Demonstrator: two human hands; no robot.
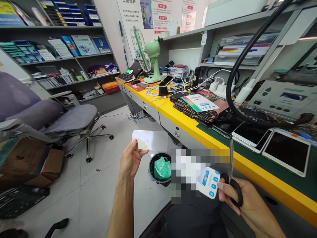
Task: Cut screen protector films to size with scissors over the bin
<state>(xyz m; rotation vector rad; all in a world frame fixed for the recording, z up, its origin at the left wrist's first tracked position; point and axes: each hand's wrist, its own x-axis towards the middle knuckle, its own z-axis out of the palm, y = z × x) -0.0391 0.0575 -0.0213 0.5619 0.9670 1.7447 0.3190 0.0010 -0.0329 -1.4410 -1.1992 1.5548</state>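
1. At seven o'clock, the left hand [131, 158] pinches a translucent sheet [151, 140] near one corner, its three-o'clock edge free.
2. Toward four, the right hand [247, 198] grips scissors [231, 167] and a white card [209, 182] near the yellow bench edge [250, 164].
3. Toward eight, floor [101, 185] leaves the left hand room.

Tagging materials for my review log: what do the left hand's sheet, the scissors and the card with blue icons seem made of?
Sheet: probably glossy plastic film, given its bright sheen and seemingly see-through right end.
Scissors: greyish shine suggests metal blades; smooth black handles, likely plastic.
Card: likely paper or cardstock, flat and printed; its coating is unclear.
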